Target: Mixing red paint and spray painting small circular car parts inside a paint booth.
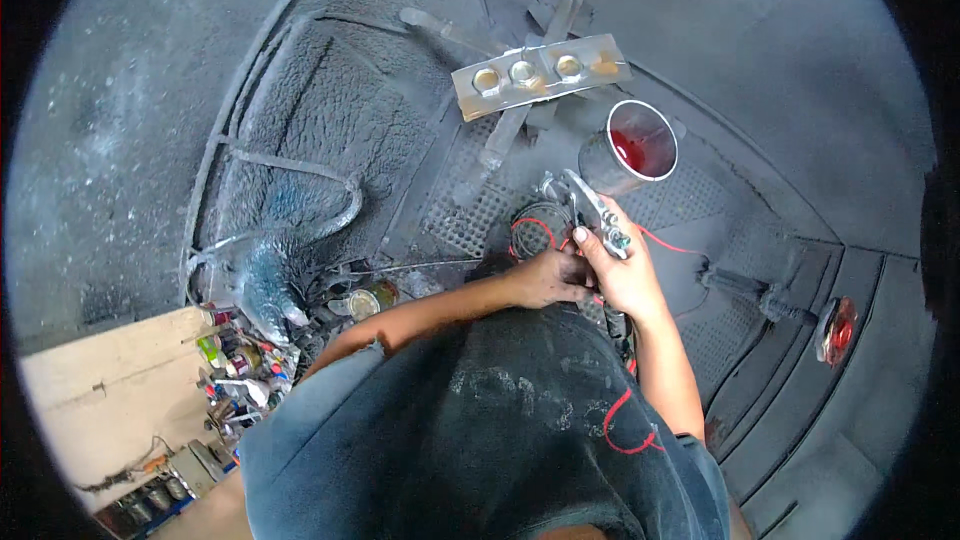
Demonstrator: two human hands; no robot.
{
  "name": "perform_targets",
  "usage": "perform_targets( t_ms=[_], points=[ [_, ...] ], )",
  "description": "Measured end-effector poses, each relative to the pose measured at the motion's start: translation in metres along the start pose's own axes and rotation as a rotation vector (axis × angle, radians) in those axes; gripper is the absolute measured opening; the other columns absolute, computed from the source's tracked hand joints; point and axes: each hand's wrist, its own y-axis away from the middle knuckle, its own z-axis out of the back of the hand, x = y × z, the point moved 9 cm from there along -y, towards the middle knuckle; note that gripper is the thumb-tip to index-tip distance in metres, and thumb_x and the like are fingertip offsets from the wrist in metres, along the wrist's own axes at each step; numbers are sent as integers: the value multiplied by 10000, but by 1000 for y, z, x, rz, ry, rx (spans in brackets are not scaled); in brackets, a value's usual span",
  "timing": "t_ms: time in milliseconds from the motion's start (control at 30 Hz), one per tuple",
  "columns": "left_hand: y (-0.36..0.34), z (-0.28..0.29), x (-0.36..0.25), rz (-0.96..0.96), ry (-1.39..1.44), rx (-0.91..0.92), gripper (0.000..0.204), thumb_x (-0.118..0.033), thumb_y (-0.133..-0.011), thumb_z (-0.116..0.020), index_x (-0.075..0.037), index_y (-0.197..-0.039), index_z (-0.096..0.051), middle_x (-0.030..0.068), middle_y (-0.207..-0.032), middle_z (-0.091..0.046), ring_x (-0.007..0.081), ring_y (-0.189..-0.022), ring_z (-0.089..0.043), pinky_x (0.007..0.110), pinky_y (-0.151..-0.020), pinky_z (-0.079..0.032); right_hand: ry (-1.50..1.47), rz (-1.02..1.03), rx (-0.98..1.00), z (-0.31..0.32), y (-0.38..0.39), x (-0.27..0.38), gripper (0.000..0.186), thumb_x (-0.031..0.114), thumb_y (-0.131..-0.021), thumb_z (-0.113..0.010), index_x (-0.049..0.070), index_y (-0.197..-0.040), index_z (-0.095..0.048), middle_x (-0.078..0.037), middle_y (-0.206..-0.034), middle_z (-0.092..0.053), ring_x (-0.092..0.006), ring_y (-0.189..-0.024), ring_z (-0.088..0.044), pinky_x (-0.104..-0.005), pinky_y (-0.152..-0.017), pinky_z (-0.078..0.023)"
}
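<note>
In my right hand (pixel 632 275) is a silver spray gun (pixel 597 212), its metal body and knobs showing above my thumb. My left hand (pixel 548 278) is closed just below it, with dark-smudged fingers curled by the gun's lower end; what they grip is hidden. A thin red hose (pixel 668 243) runs off to the right of my hands, and another red loop lies at their left. Just beyond the gun stands a metal cup (pixel 596 162) with red liquid (pixel 640 148) inside. I cannot tell whether cup and gun touch.
Beyond my hands, a metal plate (pixel 545 92) with three round fittings rests on crossed bars (pixel 508 135). An open tin (pixel 365 302) is left of my left forearm. Bottles and cans (pixel 240 360) crowd the lower left. A red-faced round object (pixel 838 330) is at the right.
</note>
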Motion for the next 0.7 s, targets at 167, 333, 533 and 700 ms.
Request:
perform_targets(
  t_ms=[167, 333, 533, 700],
  points=[
    [52, 89, 70, 307, 79, -283, 359, -205, -881, -703, 4, -1155, -599, 89, -1006, -696, 170, -905, -656, 322, -810, -523, 61, -69, -136, 4, -14, 4, 421, 163, -907, -652, 53, -1296, -531, -35, -915, -630, -107, -822, -582, -284, -768, -468],
    [121, 169, 143, 557, 422, -668, 257, -137, -902, -666, -49, -1135, -604, 70, -1015, -666, 163, -931, -636, 306, -794, -529, 46, -69, -281, 17, -16, 12, 447, 175, -917, -640, 39, -1323, -511, -31, -956, -624, -108, -860, -571, -267, -787, -458],
    [128, 197, 176, 519, 778, -908, 329, -202, -900, -666, -74, -1180, -550, 55, -994, -647, 183, -791, -642, 327, -662, -528, -115, -176, -185, -17, -19, 2, 460, 194, -923, -647, 66, -1337, -494, -14, -875, -642, -85, -725, -598, -229, -542, -465],
    [129, 204, 176, 600, 628, -902, 312, -193, -907, -654, -66, -1166, -537, 56, -971, -633, 168, -745, -632, 306, -587, -530, -259, -248, -52, -44, -20, -3, 422, 176, -941, -619, 39, -1320, -495, -8, -873, -642, -80, -716, -590, -230, -515, -449]
  ],
)
